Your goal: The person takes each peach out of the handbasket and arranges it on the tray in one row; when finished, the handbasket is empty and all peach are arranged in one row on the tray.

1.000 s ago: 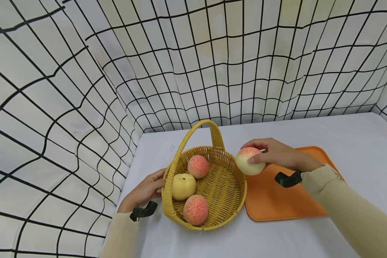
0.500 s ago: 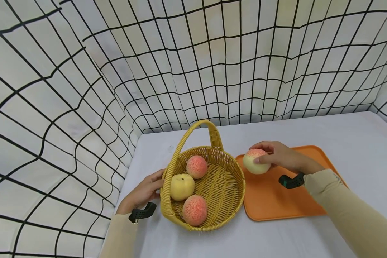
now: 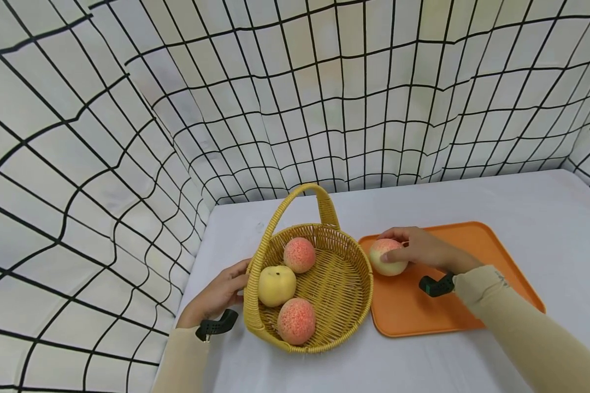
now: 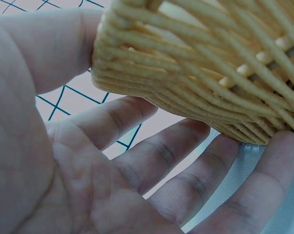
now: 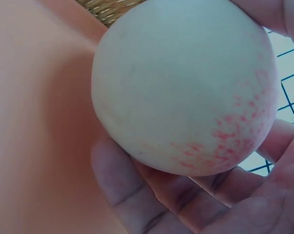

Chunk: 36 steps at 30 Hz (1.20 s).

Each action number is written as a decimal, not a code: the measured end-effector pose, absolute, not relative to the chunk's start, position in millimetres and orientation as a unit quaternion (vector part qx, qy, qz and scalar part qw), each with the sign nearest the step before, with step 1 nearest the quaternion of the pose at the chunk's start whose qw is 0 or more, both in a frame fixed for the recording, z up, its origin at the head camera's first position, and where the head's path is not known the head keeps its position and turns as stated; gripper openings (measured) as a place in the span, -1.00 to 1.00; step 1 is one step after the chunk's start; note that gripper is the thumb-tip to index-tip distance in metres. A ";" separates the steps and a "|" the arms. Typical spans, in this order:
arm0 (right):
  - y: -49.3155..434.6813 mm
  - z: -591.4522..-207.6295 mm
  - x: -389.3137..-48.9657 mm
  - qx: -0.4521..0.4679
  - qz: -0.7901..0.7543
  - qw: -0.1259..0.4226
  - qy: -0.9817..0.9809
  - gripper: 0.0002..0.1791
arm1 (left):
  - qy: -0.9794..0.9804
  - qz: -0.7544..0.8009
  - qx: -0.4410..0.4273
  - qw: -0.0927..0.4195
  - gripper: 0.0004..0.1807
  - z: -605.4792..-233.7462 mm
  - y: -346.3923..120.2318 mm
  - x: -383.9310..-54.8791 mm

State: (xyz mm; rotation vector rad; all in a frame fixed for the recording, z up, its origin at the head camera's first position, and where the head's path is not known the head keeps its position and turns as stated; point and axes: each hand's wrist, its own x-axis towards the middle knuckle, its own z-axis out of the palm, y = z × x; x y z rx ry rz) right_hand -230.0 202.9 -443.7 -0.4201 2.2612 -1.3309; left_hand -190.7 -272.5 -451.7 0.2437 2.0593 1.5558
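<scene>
The right hand [image 3: 420, 248] grips a peach [image 3: 385, 266], pale below with a speckled pink top, low over the left part of an orange tray [image 3: 413, 311]. In the right wrist view the peach [image 5: 181, 83] fills the space between thumb and fingers. The left hand [image 3: 218, 292] touches the outer left side of a yellow wicker basket [image 3: 339, 295], its extended fingers [image 4: 174, 151] against the woven wall. Inside that basket lie a pink-red peach [image 3: 300, 255] at the back, a yellow round fruit [image 3: 277, 286] with a small dark stem, and another pink-red peach [image 3: 296, 322] in front.
An arched handle [image 3: 277, 218] rises over the basket's left part. Both basket and tray stand on a white-covered table [image 3: 364, 365], side by side. A white cloth wall [image 3: 324, 109] with a black grid encloses the back and left.
The right hand has moved the peach from near the basket's right rim slightly rightward and down toward the tray. The left hand has stayed at the basket, and the fruits inside keep their places.
</scene>
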 end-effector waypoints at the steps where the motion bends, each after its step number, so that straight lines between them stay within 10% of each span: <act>1: 201.7 -444.1 -229.7 -0.154 -0.483 0.240 0.828 -0.42 | 0.765 0.577 0.090 0.271 -0.34 -451.7 -272.7 -190.6; 36: 190.3 -448.5 -224.6 -0.153 -0.485 0.257 0.822 -0.21 | 0.759 0.583 0.092 0.273 -0.34 -452.1 -271.9 -190.3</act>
